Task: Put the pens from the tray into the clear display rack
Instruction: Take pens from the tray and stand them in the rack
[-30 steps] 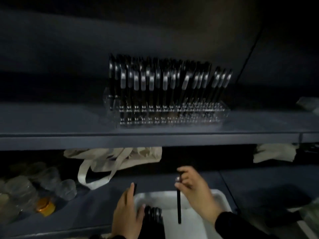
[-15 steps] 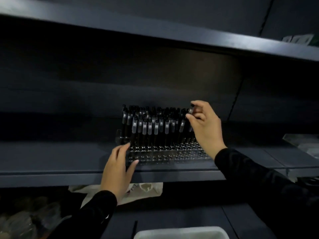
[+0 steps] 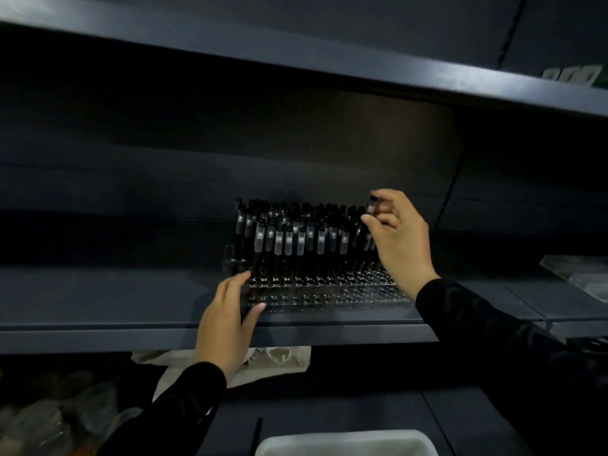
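Clear display rack (image 3: 329,292) sits on the middle shelf (image 3: 98,334), already mostly loaded: black pens with translucent caps (image 3: 289,245) stand upright in the back and middle rows, packed close. The front rows of holes nearest the shelf edge look empty, and so do some holes at the right end.

Right hand (image 3: 399,238) pinches one pen (image 3: 371,209) by its cap end between thumb and fingers, held at the right end of the standing group. The lower part of the barrel is lost among the other pens, so whether its tip is in a hole yet can't be told.

Left hand (image 3: 227,319) rests on the rack's left front corner, fingers loosely extended against it, apparently steadying it rather than gripping.

White tray (image 3: 345,444) is on the lower surface at the bottom edge, only its rim and part of the inside visible; no pens show in that part, the rest is cut off. One dark pen-like stick (image 3: 259,436) lies just left of the tray.

Judgement: task is well along, most of the rack filled, this pen in the placing step. How many remain in the tray can't be told.
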`<state>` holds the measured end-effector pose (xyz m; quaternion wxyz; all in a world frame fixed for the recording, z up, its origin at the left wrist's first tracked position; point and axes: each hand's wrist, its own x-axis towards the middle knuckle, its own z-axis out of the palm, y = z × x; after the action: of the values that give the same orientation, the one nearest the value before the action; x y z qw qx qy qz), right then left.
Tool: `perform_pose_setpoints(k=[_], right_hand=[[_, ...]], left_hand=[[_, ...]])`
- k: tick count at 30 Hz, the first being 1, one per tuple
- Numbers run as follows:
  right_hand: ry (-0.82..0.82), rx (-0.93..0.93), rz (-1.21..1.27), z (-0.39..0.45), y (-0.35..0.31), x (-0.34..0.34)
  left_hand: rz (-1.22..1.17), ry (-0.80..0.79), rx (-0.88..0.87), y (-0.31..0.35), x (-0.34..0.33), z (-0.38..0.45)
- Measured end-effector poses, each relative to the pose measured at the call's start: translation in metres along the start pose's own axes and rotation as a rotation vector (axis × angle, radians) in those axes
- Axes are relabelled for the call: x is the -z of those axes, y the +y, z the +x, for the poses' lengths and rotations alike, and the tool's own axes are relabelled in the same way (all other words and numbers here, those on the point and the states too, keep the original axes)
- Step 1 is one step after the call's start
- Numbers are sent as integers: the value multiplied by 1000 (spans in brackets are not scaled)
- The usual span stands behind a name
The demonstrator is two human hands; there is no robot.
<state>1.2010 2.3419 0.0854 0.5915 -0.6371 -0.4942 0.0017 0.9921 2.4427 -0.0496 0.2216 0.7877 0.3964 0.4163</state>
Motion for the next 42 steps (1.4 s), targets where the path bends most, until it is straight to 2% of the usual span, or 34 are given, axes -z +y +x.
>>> perform_pose_setpoints(k=[12, 15, 17, 20, 22, 23, 24, 26, 28, 29, 32, 35, 39, 42], right_hand=[[-9, -20, -15, -5, 6, 0], [-139, -107, -102, -10, 22, -1], [-242, -141, -189, -15, 31, 2], [-179, -168, -185, -34, 42, 10], [-120, -123, -191, -59, 55, 12], [-89, -92, -183, -76, 64, 12], [-56, -65, -158, -96, 75, 9], [-7, -98, -107, -141, 103, -1], [-43, -264, -127, -189, 139, -17], [-118, -379, -156, -214, 158, -27], [-441, -728, -202, -272, 211, -55], [-667, -843, -375, -301, 240, -84], [-631, -949, -457, -308, 241, -110], [-660, -908, -489, -307, 235, -113]], left_hand=[[2, -28, 5, -2, 0, 2], [21, -2, -25, -2, -2, 0], [6, 63, -77, -8, -3, -10], [42, 167, -233, -30, -8, -47], [126, 56, -323, -49, -18, -82], [151, -81, -309, -56, -26, -101], [157, -239, -231, -61, -35, -118], [161, -506, 32, -76, -60, -151], [200, -667, 315, -93, -88, -176], [185, -701, 442, -99, -98, -184], [12, -634, 689, -108, -119, -203], [-39, -579, 742, -111, -125, -210], [10, -545, 708, -111, -125, -212], [1, -509, 692, -108, -125, -213]])
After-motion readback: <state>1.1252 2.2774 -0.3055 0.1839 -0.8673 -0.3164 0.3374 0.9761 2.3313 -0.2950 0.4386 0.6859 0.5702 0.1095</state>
